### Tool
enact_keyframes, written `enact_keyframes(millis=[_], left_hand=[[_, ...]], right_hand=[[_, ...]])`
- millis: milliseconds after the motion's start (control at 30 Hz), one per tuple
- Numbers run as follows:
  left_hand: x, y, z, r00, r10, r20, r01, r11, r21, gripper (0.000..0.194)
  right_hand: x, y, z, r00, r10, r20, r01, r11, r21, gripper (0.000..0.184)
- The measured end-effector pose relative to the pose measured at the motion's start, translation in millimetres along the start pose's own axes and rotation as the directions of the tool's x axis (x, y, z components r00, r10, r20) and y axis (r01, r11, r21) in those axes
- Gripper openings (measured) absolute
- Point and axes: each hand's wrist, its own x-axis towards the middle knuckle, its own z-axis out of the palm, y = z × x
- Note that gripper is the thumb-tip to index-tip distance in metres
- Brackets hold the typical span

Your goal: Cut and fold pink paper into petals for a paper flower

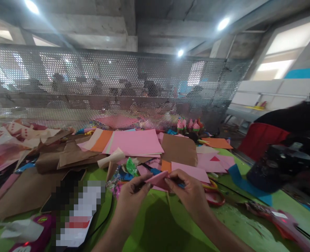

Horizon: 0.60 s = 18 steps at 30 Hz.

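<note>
Between my two hands, above the green tabletop (155,224), a small piece of folded pink paper (158,179) comes to a point at its left. My left hand (132,193) pinches the left end, thumb in front and fingers behind. The right end is pinched by the thumb and fingers of my right hand (188,190). Just right of that hand lie scissors (217,197) with red and yellow handles, partly hidden. Beyond the hands rest a crumpled piece of green foil (131,166) and several pink paper sheets (136,142).
Brown paper (179,149) lies farther back, and more brown paper (23,192) at left. A pink glue gun (284,222) with a cord lies at right, near a dark container (265,168). A perforated metal panel (105,80) borders the back. A person in dark clothing (296,112) is at far right.
</note>
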Motion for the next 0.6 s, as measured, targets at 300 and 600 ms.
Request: enact_keyframes(millis=[300,600], left_hand=[[1.2,-1.6,-0.4,1.0,-0.004,-0.024,0.003,1.0,-0.015,0.029],[1.2,-7.1,-1.2,0.996,0.021,-0.091,-0.022,1.0,-0.01,0.03]], right_hand=[[-0.9,2.8,1.9,1.0,0.007,0.021,-0.008,0.999,0.05,0.013],[-2.2,-0.3,1.3,1.0,0.003,-0.011,-0.002,0.998,0.057,0.007]])
